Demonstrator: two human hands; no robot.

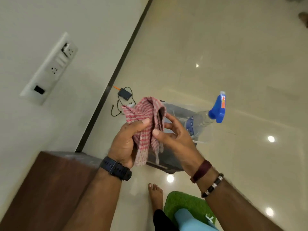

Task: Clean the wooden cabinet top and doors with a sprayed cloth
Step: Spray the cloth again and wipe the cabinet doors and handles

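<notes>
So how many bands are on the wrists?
3: a black watch on the left wrist, a brown band and a black beaded bracelet on the right wrist. None look hidden.

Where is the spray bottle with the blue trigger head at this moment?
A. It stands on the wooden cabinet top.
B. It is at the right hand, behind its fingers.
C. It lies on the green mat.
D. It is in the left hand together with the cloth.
B: the spray bottle shows just behind the right hand, which also touches the cloth gripped by the left hand.
</notes>
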